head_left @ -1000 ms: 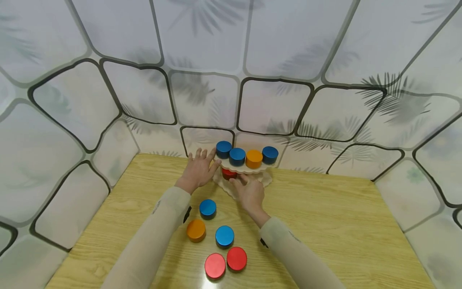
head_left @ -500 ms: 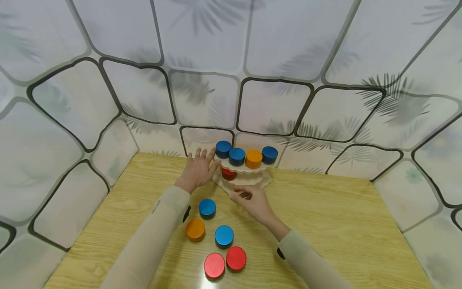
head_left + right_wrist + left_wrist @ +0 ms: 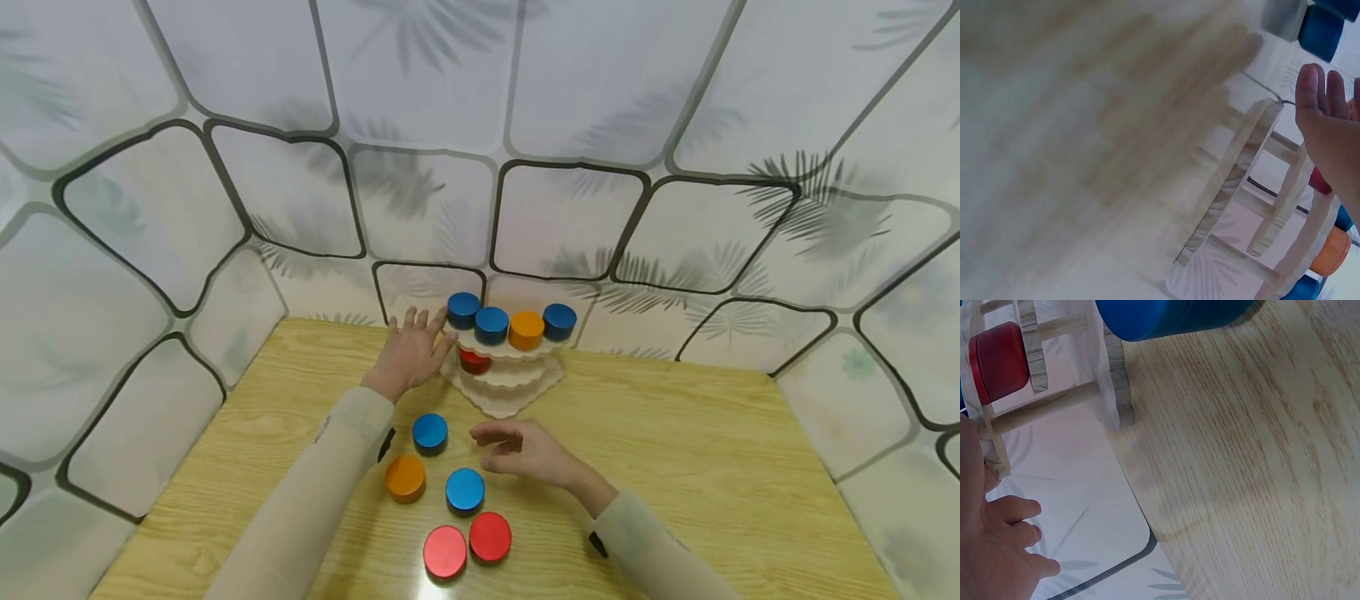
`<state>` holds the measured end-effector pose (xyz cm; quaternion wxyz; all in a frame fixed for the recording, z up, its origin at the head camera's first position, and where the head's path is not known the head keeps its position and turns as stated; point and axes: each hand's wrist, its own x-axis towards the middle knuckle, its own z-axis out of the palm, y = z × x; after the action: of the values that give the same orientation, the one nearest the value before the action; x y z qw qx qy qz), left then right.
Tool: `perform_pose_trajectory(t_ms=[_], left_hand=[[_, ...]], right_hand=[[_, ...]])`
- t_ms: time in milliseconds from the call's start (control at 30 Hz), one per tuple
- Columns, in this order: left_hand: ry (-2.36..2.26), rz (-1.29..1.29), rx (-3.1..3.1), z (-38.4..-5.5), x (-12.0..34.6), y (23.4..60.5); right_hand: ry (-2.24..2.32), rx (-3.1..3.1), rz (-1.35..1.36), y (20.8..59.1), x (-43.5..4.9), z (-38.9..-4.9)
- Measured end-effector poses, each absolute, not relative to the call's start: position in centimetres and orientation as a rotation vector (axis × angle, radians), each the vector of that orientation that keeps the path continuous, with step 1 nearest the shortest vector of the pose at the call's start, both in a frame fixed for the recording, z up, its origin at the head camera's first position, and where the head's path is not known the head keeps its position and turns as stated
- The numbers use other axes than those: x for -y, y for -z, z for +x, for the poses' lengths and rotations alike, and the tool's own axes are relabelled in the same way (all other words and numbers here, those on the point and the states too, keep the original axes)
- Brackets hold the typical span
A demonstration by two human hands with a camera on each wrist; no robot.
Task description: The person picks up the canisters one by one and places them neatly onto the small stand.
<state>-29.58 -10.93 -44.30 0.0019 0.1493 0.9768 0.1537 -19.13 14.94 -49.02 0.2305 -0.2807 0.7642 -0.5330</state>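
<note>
A three-tiered pale wooden stand [image 3: 504, 403] with scalloped edges stands against the back wall. On its top tier sit short round cylinders: a rear blue one [image 3: 463, 310], another blue one [image 3: 491, 326], an orange one [image 3: 526, 331] and a blue one at right. A red cylinder [image 3: 475, 360] sits on the middle tier, partly hidden by the top one. My left hand [image 3: 408, 357] holds the top tier's left corner between thumb and index finger, other fingers spread. My right hand [image 3: 525, 450] hovers in front of the stand, fingers loosely curved, nothing held.
On the wooden table [image 3: 697, 467] lie more cylinders: a blue one [image 3: 430, 434], an orange one [image 3: 406, 478], a second blue one [image 3: 465, 491] and two red ones, left [image 3: 445, 552] and right [image 3: 490, 537]. Patterned walls [image 3: 570, 221] border the back and sides.
My right hand has drawn back from the stand's lower tiers towards me, its fingers loosening. The left hand has stayed at the top tier's corner.
</note>
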Motion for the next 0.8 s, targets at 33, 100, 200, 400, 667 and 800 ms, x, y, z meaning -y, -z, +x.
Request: perform_pose_trajectory(t_ms=[33, 100, 200, 400, 667, 800], left_hand=[[-0.483, 0.470, -3.067, -29.59, 10.93, 44.31], [-0.484, 0.473, -3.067, -29.61, 10.95, 44.33], [-0.479, 0.471, -3.064, -29.70, 11.00, 44.40], [-0.459, 0.461, -3.053, -29.80, 11.07, 44.40], [-0.477, 0.459, -3.047, -29.66, 10.99, 44.36], [-0.485, 0.458, -3.049, -29.68, 10.97, 44.42]], right_hand=[[1.458, -2.087, -0.779, 49.17, -14.97, -19.05], [1.446, -2.050, -0.795, 49.42, -15.01, -18.88], [1.421, -2.019, -0.805, 49.62, -14.95, -18.65], [1.365, -1.950, -0.770, 49.89, -14.71, -18.43], [1.319, -1.935, -0.803, 49.75, -14.62, -18.27], [1.310, -1.927, -0.797, 49.62, -14.53, -18.24]])
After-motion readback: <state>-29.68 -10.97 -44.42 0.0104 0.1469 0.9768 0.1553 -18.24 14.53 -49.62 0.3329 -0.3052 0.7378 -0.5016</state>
